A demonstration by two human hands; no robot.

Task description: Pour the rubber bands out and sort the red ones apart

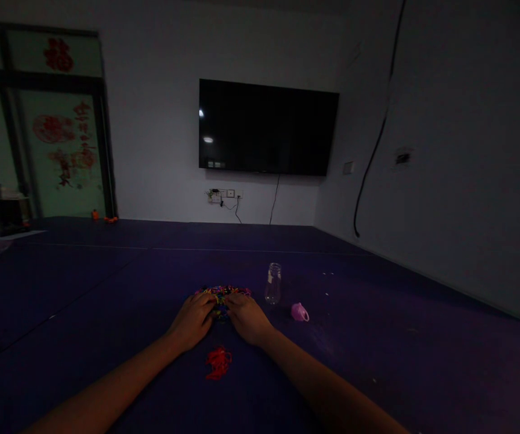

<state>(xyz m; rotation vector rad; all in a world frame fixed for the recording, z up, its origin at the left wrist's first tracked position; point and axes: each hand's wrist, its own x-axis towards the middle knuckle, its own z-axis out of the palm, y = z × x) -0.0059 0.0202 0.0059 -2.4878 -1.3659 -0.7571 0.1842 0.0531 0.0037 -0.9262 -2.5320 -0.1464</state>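
Observation:
A heap of small, many-coloured rubber bands [222, 290] lies on the dark purple surface, partly covered by both hands. My left hand [193, 318] is at the heap's left side, fingers curled in among the bands. From the right, my right hand [247, 314] reaches in with its fingers bent onto the same heap. The fingertips of both are close together, and a few bands show between them. Nearer to me, between the forearms, sits a separate small pile of red bands [218, 363]. Exactly which bands each hand pinches is too small to see.
To the right of my right hand stands a clear, uncapped bottle [273, 284]. A pink cap with a loop [299, 312] lies beside it. Small white scraps [327, 274] dot the surface farther right. A television [269, 128] hangs on the far wall.

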